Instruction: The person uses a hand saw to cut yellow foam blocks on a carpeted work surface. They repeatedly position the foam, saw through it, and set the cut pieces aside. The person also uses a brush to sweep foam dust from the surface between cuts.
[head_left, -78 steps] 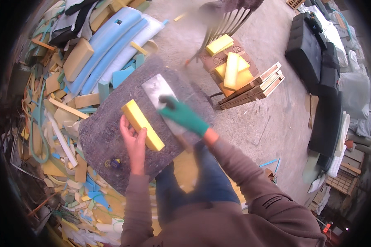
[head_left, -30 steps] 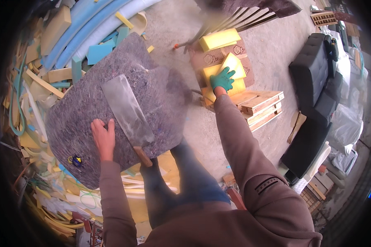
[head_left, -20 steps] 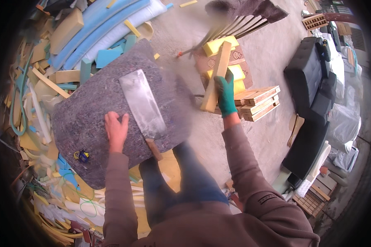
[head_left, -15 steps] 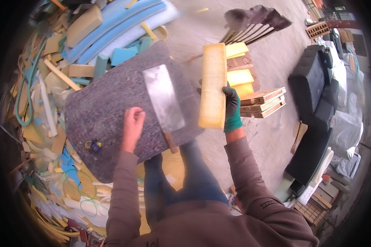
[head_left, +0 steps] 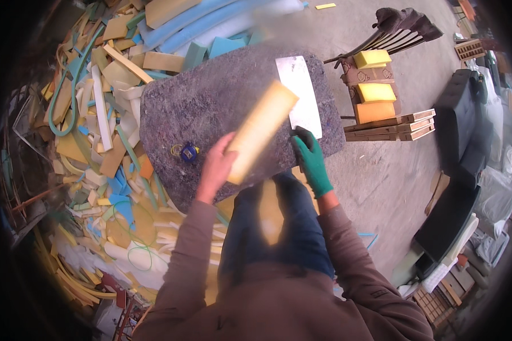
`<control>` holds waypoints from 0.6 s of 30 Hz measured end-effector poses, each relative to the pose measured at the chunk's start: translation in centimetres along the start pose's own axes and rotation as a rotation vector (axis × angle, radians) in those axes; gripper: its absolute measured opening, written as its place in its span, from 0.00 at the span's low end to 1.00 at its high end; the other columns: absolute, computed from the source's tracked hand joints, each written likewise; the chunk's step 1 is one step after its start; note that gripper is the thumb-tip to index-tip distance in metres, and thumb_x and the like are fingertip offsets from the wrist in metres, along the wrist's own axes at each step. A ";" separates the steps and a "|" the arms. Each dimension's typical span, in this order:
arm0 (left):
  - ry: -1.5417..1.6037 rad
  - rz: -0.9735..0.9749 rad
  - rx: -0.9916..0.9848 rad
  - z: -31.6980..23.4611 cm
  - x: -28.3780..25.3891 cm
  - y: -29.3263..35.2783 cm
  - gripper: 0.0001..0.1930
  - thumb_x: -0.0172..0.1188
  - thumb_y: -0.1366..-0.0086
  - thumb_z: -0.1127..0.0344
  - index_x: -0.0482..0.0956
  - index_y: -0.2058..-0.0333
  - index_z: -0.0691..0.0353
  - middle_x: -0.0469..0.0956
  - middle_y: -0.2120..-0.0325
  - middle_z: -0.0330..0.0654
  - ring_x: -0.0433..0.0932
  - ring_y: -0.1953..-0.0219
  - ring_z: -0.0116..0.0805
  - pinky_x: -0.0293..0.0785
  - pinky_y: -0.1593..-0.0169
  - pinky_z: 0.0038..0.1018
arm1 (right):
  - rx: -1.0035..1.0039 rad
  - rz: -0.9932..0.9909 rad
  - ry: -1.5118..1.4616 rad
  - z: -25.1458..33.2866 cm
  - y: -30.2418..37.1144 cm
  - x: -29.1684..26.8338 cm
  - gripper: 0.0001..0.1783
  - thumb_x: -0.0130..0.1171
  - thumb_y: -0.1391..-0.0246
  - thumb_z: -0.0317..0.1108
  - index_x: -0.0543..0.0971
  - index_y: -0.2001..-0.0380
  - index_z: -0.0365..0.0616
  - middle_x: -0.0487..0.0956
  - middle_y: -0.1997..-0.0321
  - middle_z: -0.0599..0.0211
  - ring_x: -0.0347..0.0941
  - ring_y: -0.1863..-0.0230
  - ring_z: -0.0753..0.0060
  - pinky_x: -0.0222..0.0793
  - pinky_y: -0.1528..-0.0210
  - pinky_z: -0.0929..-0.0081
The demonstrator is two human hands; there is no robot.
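My bare left hand [head_left: 216, 165] grips the lower end of a long, pale yellow foam block [head_left: 261, 133], which slants over the work surface and is blurred by motion. My right hand [head_left: 311, 162], in a green and black glove, is closed around the near end of a wide-bladed knife [head_left: 301, 94]. The wooden handle is hidden under the glove, while the shiny broad blade points away from me. Beneath lies a table [head_left: 170, 119] covered in speckled grey-purple felt. A blue and yellow tape measure [head_left: 189, 152] rests on its left part.
Foam offcuts [head_left: 116, 187] heap up along the left, with blue foam sheets [head_left: 205, 23] at the far side. To the right, yellow foam pieces [head_left: 375, 92] sit on a brown patterned cushion beside wooden frames [head_left: 392, 128]. Black sofa parts [head_left: 446, 221] stand farther right.
The foam block has passed from my right hand to my left, swinging left and tilting. My right hand has come down to the knife's handle end. The view has shifted left.
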State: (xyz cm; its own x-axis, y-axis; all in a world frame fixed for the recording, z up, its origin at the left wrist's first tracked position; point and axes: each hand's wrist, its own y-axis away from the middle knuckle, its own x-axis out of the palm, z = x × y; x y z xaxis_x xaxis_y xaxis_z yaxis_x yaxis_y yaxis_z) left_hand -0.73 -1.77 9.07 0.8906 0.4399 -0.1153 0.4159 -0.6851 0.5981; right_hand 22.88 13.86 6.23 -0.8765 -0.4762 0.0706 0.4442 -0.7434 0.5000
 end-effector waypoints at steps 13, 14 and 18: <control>-0.921 -0.560 0.095 6.9 -7.9 1.4 0.32 0.75 0.32 0.56 0.79 0.32 0.58 0.76 0.40 0.52 0.79 0.37 0.61 0.76 0.32 0.47 | -0.411 -0.268 1.241 -10.5 1.7 -4.2 0.48 0.78 0.39 0.40 0.68 0.21 0.39 0.77 0.26 0.45 0.79 0.35 0.39 0.78 0.36 0.48; -0.834 -0.540 0.066 7.4 -8.1 1.2 0.33 0.76 0.33 0.55 0.79 0.32 0.58 0.76 0.40 0.52 0.79 0.37 0.61 0.77 0.33 0.47 | -0.391 -0.260 1.285 -10.7 1.3 -4.3 0.48 0.78 0.40 0.40 0.68 0.21 0.40 0.77 0.27 0.47 0.79 0.37 0.40 0.78 0.37 0.48; -0.755 -0.518 0.098 8.6 -9.3 -0.2 0.31 0.77 0.34 0.53 0.82 0.37 0.62 0.78 0.45 0.55 0.82 0.43 0.61 0.79 0.37 0.47 | -0.352 -0.213 1.275 -10.2 0.3 -5.2 0.47 0.77 0.41 0.37 0.70 0.21 0.45 0.83 0.38 0.49 0.82 0.45 0.43 0.80 0.44 0.48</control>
State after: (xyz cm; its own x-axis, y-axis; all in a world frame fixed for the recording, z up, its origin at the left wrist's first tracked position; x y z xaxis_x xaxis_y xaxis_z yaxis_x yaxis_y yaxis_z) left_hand -7.49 -10.69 3.15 0.4580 0.2339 -0.8576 0.7796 -0.5692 0.2611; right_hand 29.50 11.34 -2.75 -0.2362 -0.2958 -0.9256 0.5139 -0.8464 0.1394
